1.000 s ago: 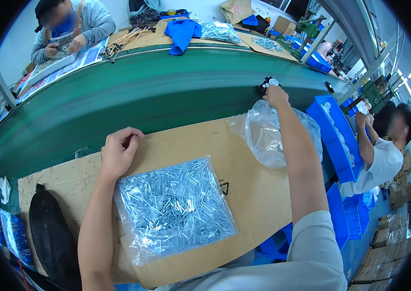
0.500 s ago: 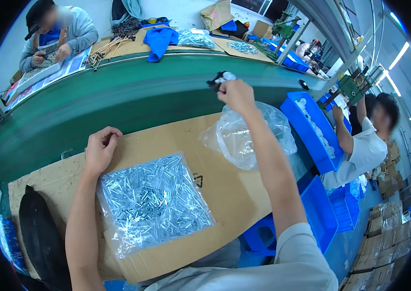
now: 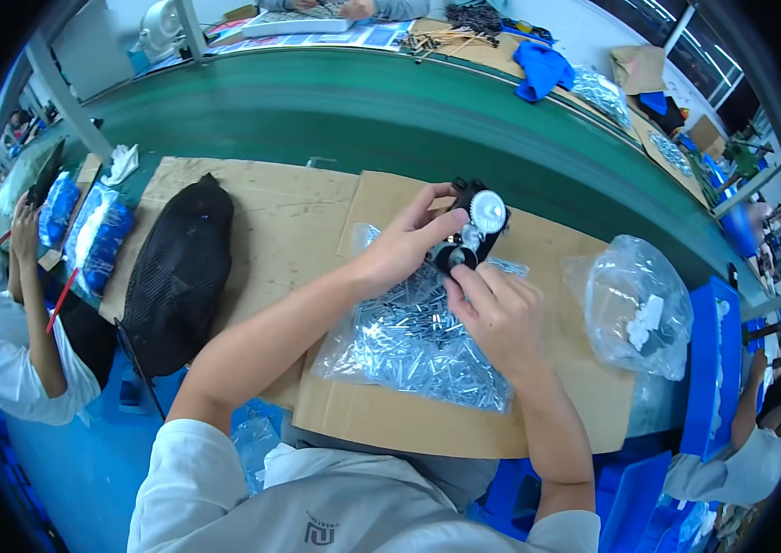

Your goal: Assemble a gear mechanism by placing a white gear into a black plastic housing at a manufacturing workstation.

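Above the cardboard, my left hand (image 3: 406, 247) grips a small black mechanical assembly (image 3: 477, 241) that carries a round white gear (image 3: 488, 212) and smaller shiny round parts. The fingers of my right hand (image 3: 505, 318) are pinched together against the assembly's lower end. Whatever sits between those fingertips is too small or hidden to make out. Directly beneath both hands lies a clear flat bag of many silver metal pins (image 3: 418, 355), partly covered by them. To its right rests a crumpled clear plastic bag (image 3: 641, 276) with some white pieces in it.
Cardboard sheets (image 3: 575, 405) cover the table. Beyond runs a green conveyor belt (image 3: 317, 120). A long black mesh-covered object (image 3: 183, 267) lies to the left, a blue bin (image 3: 711, 359) stands at right. Co-workers sit at left (image 3: 17, 359), right (image 3: 731, 475) and across the belt.
The black assembly has come from over the belt to above the bag of pins. My left hand, earlier at the cardboard's edge, now holds it. The view has turned left.
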The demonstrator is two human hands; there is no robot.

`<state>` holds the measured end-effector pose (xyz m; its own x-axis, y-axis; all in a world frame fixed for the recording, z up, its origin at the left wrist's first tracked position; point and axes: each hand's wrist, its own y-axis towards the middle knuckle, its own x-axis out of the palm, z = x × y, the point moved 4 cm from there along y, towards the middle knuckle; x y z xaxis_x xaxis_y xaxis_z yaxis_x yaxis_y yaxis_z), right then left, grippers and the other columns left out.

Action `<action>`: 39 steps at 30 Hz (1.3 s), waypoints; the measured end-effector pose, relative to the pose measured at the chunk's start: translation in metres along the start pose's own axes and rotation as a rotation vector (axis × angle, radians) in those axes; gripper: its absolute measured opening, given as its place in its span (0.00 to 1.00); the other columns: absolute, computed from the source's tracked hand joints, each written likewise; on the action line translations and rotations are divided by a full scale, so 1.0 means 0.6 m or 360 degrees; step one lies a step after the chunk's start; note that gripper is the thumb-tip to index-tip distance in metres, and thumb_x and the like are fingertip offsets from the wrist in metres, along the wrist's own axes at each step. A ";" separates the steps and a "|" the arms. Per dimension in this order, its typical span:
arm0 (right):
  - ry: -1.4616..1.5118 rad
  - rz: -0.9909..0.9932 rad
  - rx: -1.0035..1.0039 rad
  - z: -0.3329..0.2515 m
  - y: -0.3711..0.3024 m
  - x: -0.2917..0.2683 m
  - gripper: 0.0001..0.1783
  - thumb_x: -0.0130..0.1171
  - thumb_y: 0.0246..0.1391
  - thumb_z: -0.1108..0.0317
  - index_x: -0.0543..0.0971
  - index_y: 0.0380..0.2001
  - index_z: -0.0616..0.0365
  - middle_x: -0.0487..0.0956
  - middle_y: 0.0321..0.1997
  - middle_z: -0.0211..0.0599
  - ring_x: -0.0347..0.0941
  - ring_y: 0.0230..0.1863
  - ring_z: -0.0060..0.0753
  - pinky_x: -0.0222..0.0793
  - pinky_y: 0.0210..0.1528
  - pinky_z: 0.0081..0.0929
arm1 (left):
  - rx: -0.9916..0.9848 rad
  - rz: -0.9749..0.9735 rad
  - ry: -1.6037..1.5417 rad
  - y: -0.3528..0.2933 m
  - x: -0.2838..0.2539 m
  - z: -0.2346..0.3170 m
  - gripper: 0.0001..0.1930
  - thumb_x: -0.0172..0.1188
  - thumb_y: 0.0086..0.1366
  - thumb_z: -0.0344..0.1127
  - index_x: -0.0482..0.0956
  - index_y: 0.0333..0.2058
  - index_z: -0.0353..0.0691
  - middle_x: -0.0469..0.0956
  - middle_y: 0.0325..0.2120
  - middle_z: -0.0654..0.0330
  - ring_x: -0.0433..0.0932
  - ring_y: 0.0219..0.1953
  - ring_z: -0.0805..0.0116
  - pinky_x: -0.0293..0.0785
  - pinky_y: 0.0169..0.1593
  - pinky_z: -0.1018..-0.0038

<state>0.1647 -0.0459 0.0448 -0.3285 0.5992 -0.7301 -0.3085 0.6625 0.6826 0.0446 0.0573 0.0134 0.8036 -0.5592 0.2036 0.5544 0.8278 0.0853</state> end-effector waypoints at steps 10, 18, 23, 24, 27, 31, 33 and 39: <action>0.1302 0.0194 0.0616 0.061 -0.027 0.039 0.13 0.58 0.54 0.79 0.70 0.41 0.55 0.71 0.32 0.30 0.65 0.28 0.23 0.63 0.28 0.21 | 0.0036 0.0065 -0.0532 -0.049 -0.024 -0.003 0.25 0.53 0.71 0.33 0.58 0.63 0.38 0.72 0.52 0.52 0.73 0.50 0.67 0.71 0.51 0.73; 0.1583 0.0168 0.0951 0.022 -0.018 0.034 0.15 0.60 0.55 0.80 0.70 0.44 0.61 0.71 0.39 0.31 0.66 0.36 0.22 0.65 0.40 0.20 | 0.0231 -0.0039 -0.0337 -0.053 -0.024 -0.010 0.30 0.57 0.62 0.23 0.56 0.61 0.36 0.71 0.51 0.51 0.73 0.50 0.65 0.71 0.52 0.71; 0.1256 0.0096 0.0879 0.022 -0.016 0.020 0.15 0.66 0.50 0.79 0.75 0.41 0.62 0.73 0.38 0.32 0.66 0.34 0.24 0.66 0.40 0.20 | 0.0290 -0.0002 -0.0080 -0.057 -0.017 -0.005 0.33 0.58 0.58 0.20 0.54 0.61 0.35 0.70 0.50 0.49 0.72 0.50 0.63 0.71 0.53 0.70; 0.1132 0.0101 0.0788 0.021 -0.012 0.016 0.15 0.68 0.49 0.79 0.76 0.40 0.62 0.74 0.38 0.32 0.67 0.34 0.24 0.66 0.39 0.20 | 0.0304 0.0005 -0.0024 -0.058 -0.016 -0.006 0.34 0.58 0.57 0.20 0.54 0.61 0.35 0.70 0.50 0.48 0.72 0.50 0.63 0.71 0.53 0.70; 0.0876 0.0113 0.0608 0.015 -0.005 0.010 0.15 0.70 0.46 0.79 0.78 0.38 0.62 0.75 0.37 0.33 0.68 0.33 0.25 0.67 0.39 0.19 | 0.0332 0.0010 0.0085 -0.063 -0.011 -0.007 0.34 0.58 0.57 0.20 0.53 0.61 0.35 0.69 0.50 0.48 0.72 0.50 0.62 0.71 0.53 0.70; 0.0946 0.0334 0.0582 0.005 0.001 0.003 0.13 0.73 0.43 0.79 0.81 0.34 0.60 0.77 0.33 0.31 0.69 0.30 0.25 0.68 0.32 0.19 | 0.0371 0.0022 0.0141 -0.074 0.000 0.005 0.35 0.58 0.57 0.21 0.52 0.61 0.35 0.68 0.51 0.47 0.72 0.49 0.62 0.71 0.52 0.71; 0.0934 0.0337 0.0569 0.006 0.000 0.002 0.14 0.73 0.42 0.79 0.81 0.34 0.60 0.77 0.33 0.31 0.69 0.29 0.25 0.68 0.31 0.19 | 0.0353 0.0023 0.0128 -0.076 0.002 0.006 0.36 0.59 0.56 0.21 0.52 0.62 0.35 0.67 0.51 0.47 0.71 0.50 0.61 0.71 0.52 0.70; 0.0880 0.0332 0.0541 0.006 -0.001 -0.002 0.14 0.74 0.41 0.79 0.81 0.33 0.60 0.77 0.33 0.31 0.68 0.29 0.23 0.67 0.31 0.19 | 0.0419 0.0104 0.0267 -0.080 0.007 0.011 0.40 0.61 0.55 0.22 0.50 0.64 0.35 0.63 0.55 0.46 0.68 0.54 0.58 0.71 0.53 0.65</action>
<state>0.1686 -0.0453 0.0450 -0.7866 0.4718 -0.3984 0.0789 0.7167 0.6929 0.0199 0.0156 0.0168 0.8724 -0.4858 0.0551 0.4430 0.8331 0.3311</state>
